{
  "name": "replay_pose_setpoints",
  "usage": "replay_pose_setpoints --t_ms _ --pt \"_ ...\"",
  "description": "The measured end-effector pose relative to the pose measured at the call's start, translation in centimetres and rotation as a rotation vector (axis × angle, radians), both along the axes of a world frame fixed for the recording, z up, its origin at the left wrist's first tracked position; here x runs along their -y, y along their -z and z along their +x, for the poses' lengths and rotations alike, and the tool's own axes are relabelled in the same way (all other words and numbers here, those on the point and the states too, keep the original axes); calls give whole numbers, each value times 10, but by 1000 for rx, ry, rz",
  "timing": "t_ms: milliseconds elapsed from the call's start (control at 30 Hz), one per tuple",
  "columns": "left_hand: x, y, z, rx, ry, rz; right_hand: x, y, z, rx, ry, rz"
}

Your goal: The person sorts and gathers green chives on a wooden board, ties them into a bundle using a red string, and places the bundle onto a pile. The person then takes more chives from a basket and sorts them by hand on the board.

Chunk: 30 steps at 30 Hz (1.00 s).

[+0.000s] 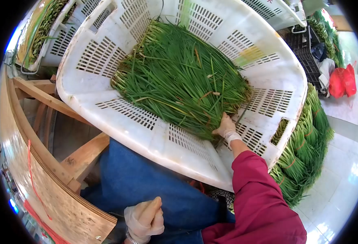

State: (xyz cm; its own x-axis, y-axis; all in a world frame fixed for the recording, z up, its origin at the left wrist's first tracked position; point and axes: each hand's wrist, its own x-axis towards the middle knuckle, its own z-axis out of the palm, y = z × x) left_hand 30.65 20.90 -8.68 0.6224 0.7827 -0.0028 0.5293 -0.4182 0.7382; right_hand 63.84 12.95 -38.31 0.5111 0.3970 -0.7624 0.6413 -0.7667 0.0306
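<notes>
A large white plastic basket (126, 142) with slotted walls is in front of me, holding a thick layer of green garlic chives (179, 77). My right hand (226, 127), in a thin clear glove, reaches down inside the near right corner. Its fingers are closed around the edge of the chives there, and the fingertips are partly hidden by the leaves. Low in the view, my left hand (144, 219), also gloved, is held over my blue apron (134, 175). Its fingers are curled together, with nothing visible in them.
Tied bundles of chives (305, 142) are stacked against the basket's right side. A wooden table with a curved-looking edge (61, 191) and wooden beams (85, 156) lie on the left. More white baskets (61, 40) stand behind, with a black crate (301, 53) and a red bag (342, 80) at right.
</notes>
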Motion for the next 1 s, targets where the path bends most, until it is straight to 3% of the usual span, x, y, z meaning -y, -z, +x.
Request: replay_pose_setpoints --t_ms 33,200,300,333,433,700,800,933,1000 --pt "-2 0 4 -8 18 106 -6 -3 3 -48 35 -55" --pt "-3 6 -3 19 45 70 -12 -10 35 -266 81 15" --pt "-1 5 -5 27 29 32 -32 -34 63 -424 153 -149" --pt "0 5 -5 30 20 9 -26 -26 66 -414 229 -43" --pt "0 6 -6 49 14 55 -31 -42 61 -332 256 -39" --pt "-2 4 -7 46 32 34 -22 -20 47 -354 400 -49" --pt "-3 3 -6 47 31 23 0 14 39 -286 285 90" --pt "-2 3 -7 22 34 11 6 5 -13 81 174 203" --pt "-3 3 -6 21 44 45 9 15 -14 51 237 210"
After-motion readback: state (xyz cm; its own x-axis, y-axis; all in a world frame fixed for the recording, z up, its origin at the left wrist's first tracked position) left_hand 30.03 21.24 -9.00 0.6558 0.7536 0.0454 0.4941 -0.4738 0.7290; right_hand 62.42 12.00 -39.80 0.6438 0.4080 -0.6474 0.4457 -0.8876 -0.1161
